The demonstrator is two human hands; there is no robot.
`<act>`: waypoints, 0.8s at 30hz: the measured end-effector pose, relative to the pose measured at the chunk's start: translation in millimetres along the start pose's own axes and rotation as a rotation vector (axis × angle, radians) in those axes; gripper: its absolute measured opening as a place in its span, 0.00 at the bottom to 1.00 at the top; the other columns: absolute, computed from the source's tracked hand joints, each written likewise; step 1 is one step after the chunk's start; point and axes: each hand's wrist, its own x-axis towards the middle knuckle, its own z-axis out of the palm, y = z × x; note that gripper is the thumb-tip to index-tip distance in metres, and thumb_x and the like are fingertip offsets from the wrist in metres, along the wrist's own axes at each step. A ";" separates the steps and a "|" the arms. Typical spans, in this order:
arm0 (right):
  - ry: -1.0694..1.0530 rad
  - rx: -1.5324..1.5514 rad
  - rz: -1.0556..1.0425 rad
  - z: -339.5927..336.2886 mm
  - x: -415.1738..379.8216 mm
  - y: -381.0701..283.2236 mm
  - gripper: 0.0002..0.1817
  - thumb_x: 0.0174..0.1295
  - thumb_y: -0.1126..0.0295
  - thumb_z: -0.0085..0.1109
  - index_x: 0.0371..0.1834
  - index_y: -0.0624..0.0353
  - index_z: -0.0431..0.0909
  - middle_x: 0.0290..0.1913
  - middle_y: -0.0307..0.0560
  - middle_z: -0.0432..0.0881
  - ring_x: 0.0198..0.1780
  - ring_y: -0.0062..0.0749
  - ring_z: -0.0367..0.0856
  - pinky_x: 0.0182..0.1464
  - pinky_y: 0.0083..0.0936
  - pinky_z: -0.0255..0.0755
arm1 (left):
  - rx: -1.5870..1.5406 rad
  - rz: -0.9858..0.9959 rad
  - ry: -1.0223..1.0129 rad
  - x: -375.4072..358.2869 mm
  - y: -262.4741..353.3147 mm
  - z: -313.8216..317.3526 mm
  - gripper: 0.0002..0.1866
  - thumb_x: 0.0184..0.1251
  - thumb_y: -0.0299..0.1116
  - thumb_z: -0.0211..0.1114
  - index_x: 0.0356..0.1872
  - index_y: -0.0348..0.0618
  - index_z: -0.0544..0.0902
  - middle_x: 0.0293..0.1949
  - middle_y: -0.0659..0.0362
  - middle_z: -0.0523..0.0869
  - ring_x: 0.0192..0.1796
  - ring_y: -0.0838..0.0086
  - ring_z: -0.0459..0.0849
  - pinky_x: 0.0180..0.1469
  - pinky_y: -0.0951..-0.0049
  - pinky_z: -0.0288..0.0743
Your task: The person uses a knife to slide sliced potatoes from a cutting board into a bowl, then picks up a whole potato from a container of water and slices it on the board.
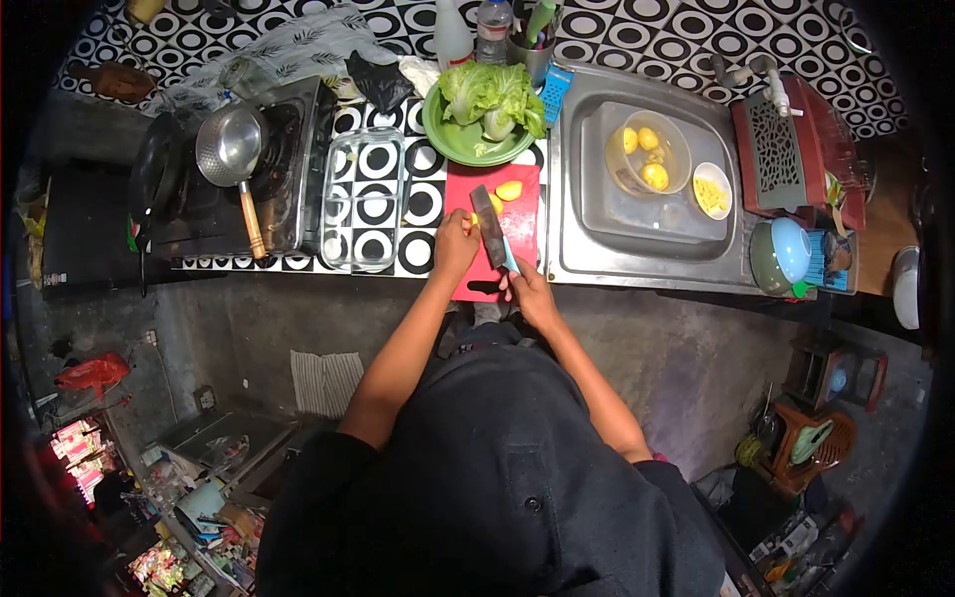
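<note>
A small yellow potato piece (pixel 494 203) lies on the red cutting board (pixel 522 227), in the middle of the frame, a bit above the centre. It looks smooth and wet. The left hand (pixel 456 245) is curled on it, pressing it down with the fingertips. The knife (pixel 490 227) has a wide, flat, dark metal blade and a light blue handle. The right hand (pixel 530 291) is closed around that handle. The blade's long side runs from the lower right up to the upper left, and its edge sits just beside the left fingers. The left hand is nearer to the piece.

Another yellow piece (pixel 509 190) lies higher on the board, apart from the blade. Above the board is a round green plate (pixel 444 138) with crinkly lettuce (pixel 494 98). To the left stands a clear glass dish (pixel 363 199) on the black-and-white desk (pixel 428 249). To the right, in the shiny metal sink (pixel 569 199), a clear bowl (pixel 649 151) holds peeled yellow potatoes.
</note>
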 end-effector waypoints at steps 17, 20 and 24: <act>0.062 -0.330 -0.147 17.0 -8.8 -30.2 0.23 0.76 0.72 0.45 0.73 0.62 0.67 0.31 0.45 0.80 0.35 0.28 0.80 0.43 0.27 0.75 | -0.266 -0.277 -0.053 3.6 -16.9 9.2 0.07 0.68 0.23 0.65 0.43 0.29 0.82 0.36 0.50 0.87 0.34 0.71 0.89 0.35 0.74 0.85; 0.054 -0.357 -0.132 26.8 -13.3 -40.0 0.24 0.74 0.73 0.46 0.73 0.62 0.66 0.34 0.56 0.81 0.39 0.42 0.82 0.47 0.35 0.75 | -0.379 -0.402 -0.070 6.7 -17.6 10.5 0.07 0.69 0.22 0.63 0.44 0.28 0.81 0.37 0.50 0.87 0.36 0.69 0.89 0.38 0.74 0.86; 0.068 -0.471 -0.231 33.2 -14.3 -34.8 0.25 0.72 0.75 0.46 0.72 0.64 0.64 0.44 0.72 0.80 0.49 0.65 0.80 0.54 0.48 0.72 | -0.501 -0.474 -0.078 11.1 -31.5 16.1 0.07 0.70 0.21 0.62 0.45 0.27 0.80 0.38 0.49 0.87 0.37 0.68 0.89 0.40 0.73 0.87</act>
